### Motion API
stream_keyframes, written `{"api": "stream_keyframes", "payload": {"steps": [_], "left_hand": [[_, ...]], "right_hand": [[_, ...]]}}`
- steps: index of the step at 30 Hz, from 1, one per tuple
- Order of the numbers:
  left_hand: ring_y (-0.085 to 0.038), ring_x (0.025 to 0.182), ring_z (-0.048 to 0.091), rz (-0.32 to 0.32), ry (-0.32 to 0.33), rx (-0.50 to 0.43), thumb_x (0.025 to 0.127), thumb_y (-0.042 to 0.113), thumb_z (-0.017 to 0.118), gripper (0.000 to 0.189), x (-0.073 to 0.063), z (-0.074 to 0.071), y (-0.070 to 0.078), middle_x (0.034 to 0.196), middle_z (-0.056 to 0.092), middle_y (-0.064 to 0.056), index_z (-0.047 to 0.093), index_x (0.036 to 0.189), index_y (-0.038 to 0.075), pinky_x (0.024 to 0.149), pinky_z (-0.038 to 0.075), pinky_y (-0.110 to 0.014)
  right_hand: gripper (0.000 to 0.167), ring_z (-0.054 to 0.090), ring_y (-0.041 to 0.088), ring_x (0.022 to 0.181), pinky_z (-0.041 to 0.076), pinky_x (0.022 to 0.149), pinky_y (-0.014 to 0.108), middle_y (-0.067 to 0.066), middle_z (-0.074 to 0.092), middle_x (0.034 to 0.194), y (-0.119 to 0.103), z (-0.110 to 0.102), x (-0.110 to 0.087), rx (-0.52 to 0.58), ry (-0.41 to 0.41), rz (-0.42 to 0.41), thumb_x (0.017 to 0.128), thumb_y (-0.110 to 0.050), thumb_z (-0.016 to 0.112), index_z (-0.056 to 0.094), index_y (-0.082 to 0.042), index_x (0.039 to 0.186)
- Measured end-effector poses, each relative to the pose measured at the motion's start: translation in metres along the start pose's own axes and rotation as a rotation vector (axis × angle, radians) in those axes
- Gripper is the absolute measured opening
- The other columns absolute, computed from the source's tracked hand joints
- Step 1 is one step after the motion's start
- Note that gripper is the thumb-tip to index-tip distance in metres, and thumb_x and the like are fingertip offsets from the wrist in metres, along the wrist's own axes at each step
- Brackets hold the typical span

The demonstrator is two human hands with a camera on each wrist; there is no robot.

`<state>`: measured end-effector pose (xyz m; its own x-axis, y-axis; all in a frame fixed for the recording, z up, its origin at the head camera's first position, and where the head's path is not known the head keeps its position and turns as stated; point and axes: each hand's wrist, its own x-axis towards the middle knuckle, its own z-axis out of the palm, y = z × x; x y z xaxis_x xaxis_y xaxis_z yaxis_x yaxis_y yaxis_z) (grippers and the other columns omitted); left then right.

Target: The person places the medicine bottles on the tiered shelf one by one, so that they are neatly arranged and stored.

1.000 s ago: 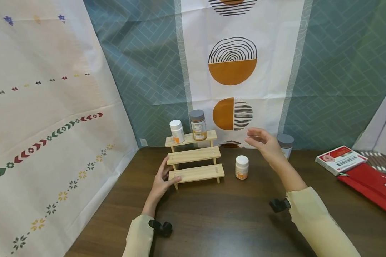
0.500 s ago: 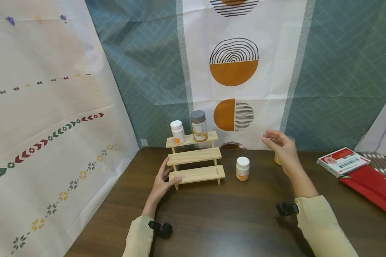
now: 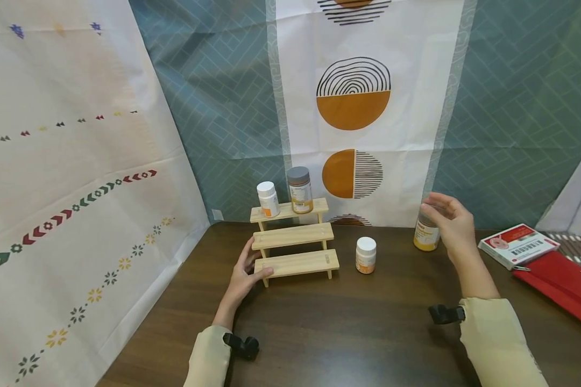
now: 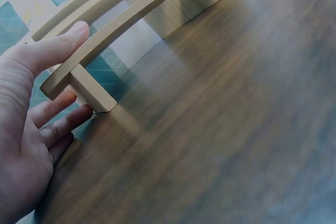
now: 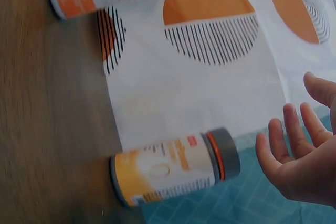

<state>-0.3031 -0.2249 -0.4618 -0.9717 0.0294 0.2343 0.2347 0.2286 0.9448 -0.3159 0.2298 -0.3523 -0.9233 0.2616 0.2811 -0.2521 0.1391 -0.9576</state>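
A three-step wooden display stand (image 3: 295,263) stands on the brown table. My left hand (image 3: 239,274) holds its left end; in the left wrist view the thumb (image 4: 58,48) lies over a plank and the other fingers are below it. Raised at the right, my right hand (image 3: 457,228) holds nothing, with fingers apart and loosely bent. Near it a grey-lidded jar (image 3: 426,236) with a yellow and white label stands upright; the right wrist view shows a gap between that hand (image 5: 304,150) and the lid. A white-capped bottle (image 3: 366,257) is between stand and jar.
The top step carries a small white bottle (image 3: 268,200) and another grey-lidded jar (image 3: 300,192). At the right lie a red and white box (image 3: 519,244) and a red pouch (image 3: 561,285) with a white cross. Patterned cloths (image 3: 368,140) hang behind the table.
My right hand has moved right, from above the white-capped bottle to beside the grey-lidded jar, passing in front of that jar. The left hand keeps its hold on the stand.
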Motion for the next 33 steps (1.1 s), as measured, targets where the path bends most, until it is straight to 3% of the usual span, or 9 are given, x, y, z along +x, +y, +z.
{"api": "stream_keyframes", "payload": {"steps": [8, 13, 17, 21, 27, 33], "left_hand": [[-0.036, 0.125, 0.055, -0.013, -0.002, 0.0, 0.085, 0.005, 0.074, 0.093, 0.0, -0.001, 0.001, 0.144, 0.051, -0.023, 0.02, 0.156, 0.028, 0.094, 0.045, -0.031], [-0.038, 0.126, 0.054, -0.028, -0.01, -0.005, 0.085, 0.004, 0.073, 0.093, -0.002, -0.001, -0.001, 0.145, 0.049, -0.023, 0.019, 0.157, 0.028, 0.095, 0.044, -0.031], [-0.038, 0.126, 0.054, -0.027, -0.012, -0.016, 0.085, 0.003, 0.073, 0.093, -0.002, -0.001, -0.002, 0.145, 0.05, -0.023, 0.019, 0.157, 0.028, 0.093, 0.045, -0.028], [-0.038, 0.126, 0.053, -0.028, -0.012, -0.017, 0.085, 0.003, 0.073, 0.093, -0.002, -0.001, -0.002, 0.145, 0.049, -0.023, 0.019, 0.157, 0.028, 0.093, 0.044, -0.029], [-0.038, 0.126, 0.053, -0.032, -0.007, -0.026, 0.085, 0.003, 0.073, 0.093, -0.001, -0.001, 0.0, 0.145, 0.05, -0.023, 0.019, 0.157, 0.028, 0.092, 0.045, -0.027], [-0.034, 0.124, 0.055, -0.019, -0.011, -0.024, 0.084, 0.003, 0.074, 0.094, 0.0, 0.0, 0.001, 0.144, 0.051, -0.023, 0.019, 0.157, 0.028, 0.09, 0.046, -0.025]], "right_hand": [[0.034, 0.049, -0.008, 0.093, 0.038, 0.077, 0.004, -0.026, 0.056, 0.095, 0.011, -0.012, 0.007, -0.032, 0.138, 0.058, 0.091, -0.023, 0.07, 0.062, -0.021, 0.124], [0.041, 0.046, -0.005, 0.099, 0.037, 0.079, 0.005, -0.029, 0.052, 0.099, 0.02, -0.017, 0.009, -0.096, 0.162, 0.102, 0.091, -0.026, 0.069, 0.06, -0.02, 0.13], [0.054, 0.044, 0.014, 0.126, 0.039, 0.103, 0.022, -0.009, 0.055, 0.13, 0.027, -0.019, 0.011, -0.164, 0.116, 0.179, 0.093, -0.037, 0.064, 0.049, -0.022, 0.143], [0.063, 0.027, 0.03, 0.147, 0.028, 0.117, 0.048, 0.008, 0.03, 0.16, 0.035, -0.02, 0.014, -0.177, 0.057, 0.231, 0.095, -0.042, 0.06, 0.038, -0.023, 0.151], [0.068, 0.02, 0.035, 0.15, 0.022, 0.119, 0.052, 0.012, 0.02, 0.164, 0.046, -0.018, 0.015, -0.171, -0.015, 0.258, 0.095, -0.043, 0.06, 0.032, -0.023, 0.154], [0.069, 0.019, 0.043, 0.147, 0.021, 0.117, 0.057, 0.02, 0.014, 0.163, 0.053, -0.018, 0.015, -0.159, -0.065, 0.234, 0.096, -0.038, 0.06, 0.029, -0.022, 0.155]]}}
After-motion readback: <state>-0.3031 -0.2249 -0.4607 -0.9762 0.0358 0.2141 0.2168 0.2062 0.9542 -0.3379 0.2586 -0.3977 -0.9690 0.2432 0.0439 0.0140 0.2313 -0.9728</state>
